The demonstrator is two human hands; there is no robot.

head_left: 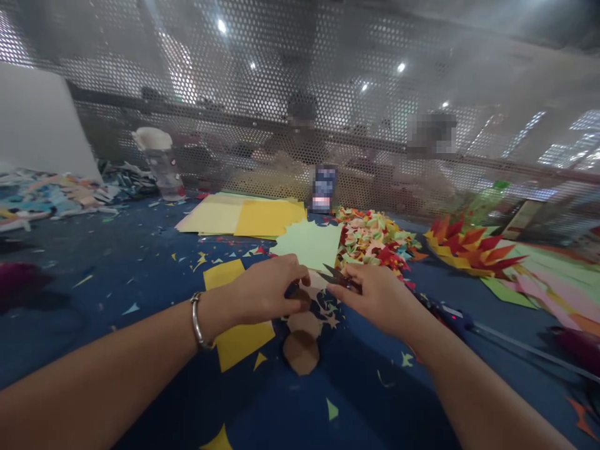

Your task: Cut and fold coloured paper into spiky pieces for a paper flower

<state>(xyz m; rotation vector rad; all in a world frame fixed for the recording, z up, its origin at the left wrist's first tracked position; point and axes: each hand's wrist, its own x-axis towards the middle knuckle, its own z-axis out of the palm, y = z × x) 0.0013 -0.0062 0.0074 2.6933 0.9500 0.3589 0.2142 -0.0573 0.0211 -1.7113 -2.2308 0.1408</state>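
My right hand [375, 294] grips a small pair of scissors [335, 275], its blades pointing left and slightly apart. Opposite it, my left hand [267, 290] has curled fingers pinching a small piece of pale paper [315, 279], partly hidden by the fingers. Below my left hand, round brown paper pieces [301, 353] lie on the blue table. Dark and pale star-like scraps [332, 319] are scattered beneath the scissors. A yellow paper sheet [246, 347] lies partly under my left wrist. Just beyond both hands is a light green sheet [312, 242] with a scalloped edge.
Behind lie stacked yellow sheets [269, 217], a phone [324, 189] and a heap of colourful folded paper pieces [370, 234]. A red-orange paper flower [473, 247] and a glue gun [450, 314] are at right. A clear cup [164, 169] stands at back left, before a perforated screen [262, 125].
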